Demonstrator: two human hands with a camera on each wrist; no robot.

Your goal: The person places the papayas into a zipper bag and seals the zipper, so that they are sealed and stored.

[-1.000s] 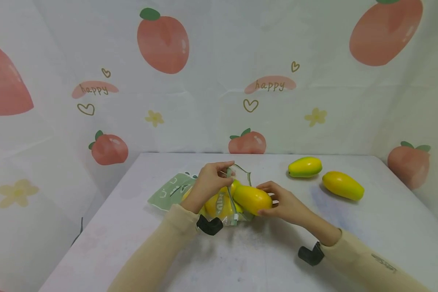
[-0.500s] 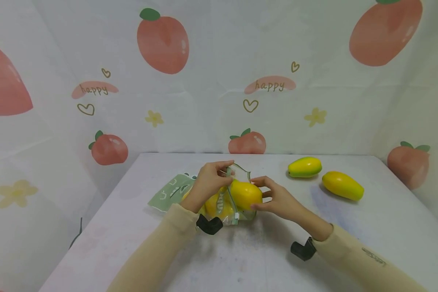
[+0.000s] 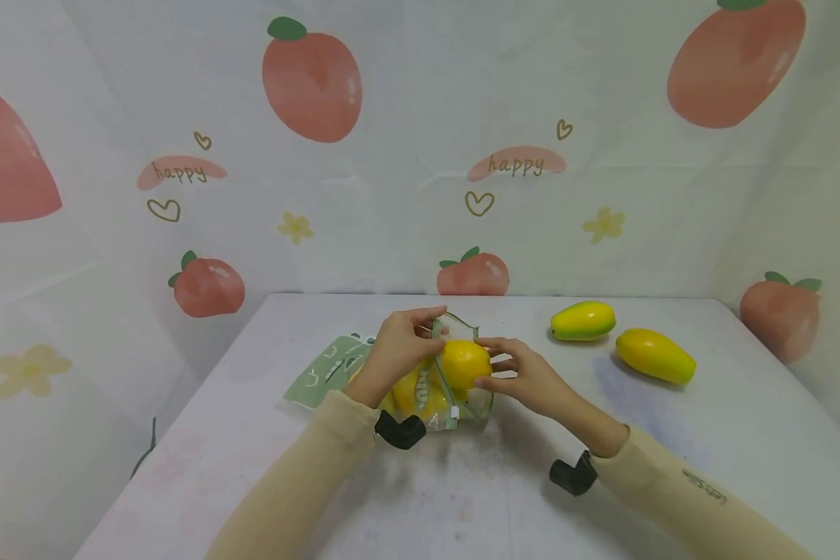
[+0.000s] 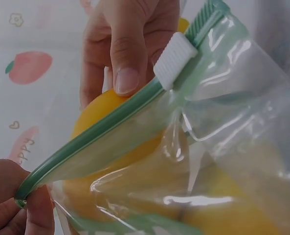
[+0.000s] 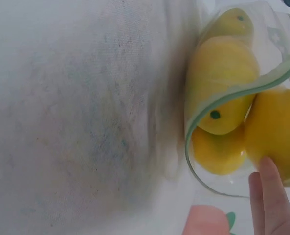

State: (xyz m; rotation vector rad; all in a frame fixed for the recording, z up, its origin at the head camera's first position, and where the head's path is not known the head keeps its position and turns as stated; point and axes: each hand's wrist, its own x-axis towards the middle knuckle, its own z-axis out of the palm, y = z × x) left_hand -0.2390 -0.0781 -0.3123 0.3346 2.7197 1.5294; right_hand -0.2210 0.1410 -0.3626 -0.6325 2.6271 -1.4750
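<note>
A clear plastic bag [image 4: 233, 161] with green edging and a white slider [image 4: 175, 59] lies mid-table, several yellow fruits [image 5: 223, 73] inside. My left hand [image 3: 399, 354] pinches the bag's rim at the upper edge of its mouth; in the left wrist view those fingers [image 4: 37, 205] hold the green strip. My right hand [image 3: 528, 377] holds a yellow papaya-shaped fruit [image 3: 465, 364] by its outer end, the rest of it within the bag's mouth. In the right wrist view, fingertips [image 5: 268, 171] lie on that fruit [image 5: 277, 129], beside the fruits in the bag.
Two yellow-green papayas, one [image 3: 583, 320] at the back right and another [image 3: 656, 356] farther right, lie on the white table [image 3: 455, 498]. The bag's green printed part [image 3: 325, 373] spreads left of my left hand. A fruit-patterned cloth [image 3: 392, 194] hangs behind the table.
My right hand has moved left with the fruit, which has gone deeper into the bag's mouth. My left hand has stayed nearly in place on the rim.
</note>
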